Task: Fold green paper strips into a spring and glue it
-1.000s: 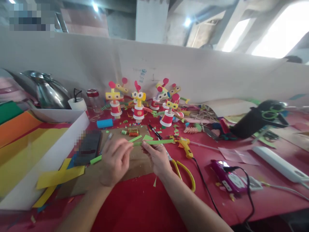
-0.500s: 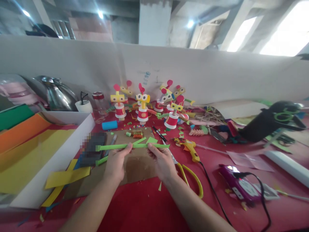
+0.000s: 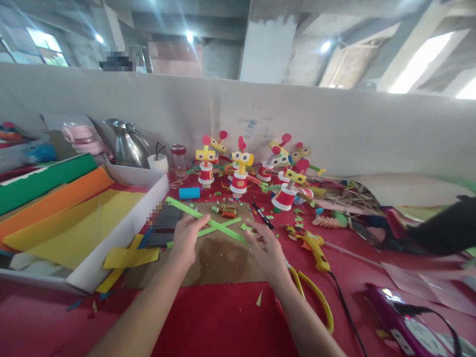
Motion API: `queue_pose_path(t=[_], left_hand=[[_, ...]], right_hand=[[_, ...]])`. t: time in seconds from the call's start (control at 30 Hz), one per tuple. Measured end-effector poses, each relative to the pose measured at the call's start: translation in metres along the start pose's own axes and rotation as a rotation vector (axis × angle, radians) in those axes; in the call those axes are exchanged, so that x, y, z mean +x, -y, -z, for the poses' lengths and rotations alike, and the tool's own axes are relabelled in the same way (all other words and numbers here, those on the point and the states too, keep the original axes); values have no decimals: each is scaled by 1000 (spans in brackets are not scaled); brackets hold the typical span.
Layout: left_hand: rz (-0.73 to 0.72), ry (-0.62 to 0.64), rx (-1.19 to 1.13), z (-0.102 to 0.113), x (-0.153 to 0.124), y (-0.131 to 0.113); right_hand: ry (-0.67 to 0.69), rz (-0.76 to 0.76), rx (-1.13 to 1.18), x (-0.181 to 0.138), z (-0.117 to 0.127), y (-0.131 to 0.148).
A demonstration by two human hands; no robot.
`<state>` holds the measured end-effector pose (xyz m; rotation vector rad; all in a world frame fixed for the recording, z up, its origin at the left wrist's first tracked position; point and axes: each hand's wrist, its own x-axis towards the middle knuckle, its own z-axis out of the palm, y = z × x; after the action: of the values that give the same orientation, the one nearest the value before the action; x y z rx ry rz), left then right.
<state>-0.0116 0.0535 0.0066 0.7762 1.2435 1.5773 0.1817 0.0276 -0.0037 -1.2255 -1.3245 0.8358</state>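
My left hand (image 3: 186,239) pinches a light green paper strip (image 3: 186,207) between thumb and fingers. The strip slants from upper left to lower right. Its lower end comes close to the fingertips of my right hand (image 3: 267,248), whose fingers are spread; whether they touch it I cannot tell. A second green paper strip (image 3: 226,224) lies on the brown cardboard (image 3: 219,263), crossing beneath the first. Behind the hands, small coiled paper springs (image 3: 227,211) rest on the cardboard. A green paper scrap (image 3: 245,226) lies beside my right fingers.
Several paper-cup figures (image 3: 238,183) stand at the back. To the right are a yellow glue gun (image 3: 314,248), yellow-handled scissors (image 3: 327,307) and a purple power strip (image 3: 394,317). A white box (image 3: 122,228) with coloured paper fills the left, near crossed yellow strips (image 3: 130,255).
The held green strip has swung from nearly level to slanting down right. My right hand has let go of it and spread its fingers. The camera view has turned left.
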Motion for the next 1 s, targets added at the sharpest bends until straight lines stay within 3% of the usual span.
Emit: queue_pose_path(t=[0.07,0.17,0.37,0.5,0.6,0.7,0.77,0.83,1.0], left_hand=[[18,89,104,-1,-4,3],[25,120,98,2,-1,3],[-2,-72,-174,25,25,-16],[-79,-223,-279,38,32,-30],[-207,-164,81,43,31,-30],[-333,72,669,44,26,-19],[-379,149,919,42,22,-10],[-390,194,1012,40,19,-2],[-360,213,952,38,17,3]], right_hand=[[186,55,-134,-5,-6,1],[284,16,-129,-8,-12,0],[329,-108,32,-6,-10,3],[171,-76,76,-5,-7,6],[37,-148,265,-5,-5,7],[71,-283,500,-4,-4,7],[110,-343,587,-4,-5,7],[137,-357,620,-5,-6,7],[203,-405,647,-8,-7,5]])
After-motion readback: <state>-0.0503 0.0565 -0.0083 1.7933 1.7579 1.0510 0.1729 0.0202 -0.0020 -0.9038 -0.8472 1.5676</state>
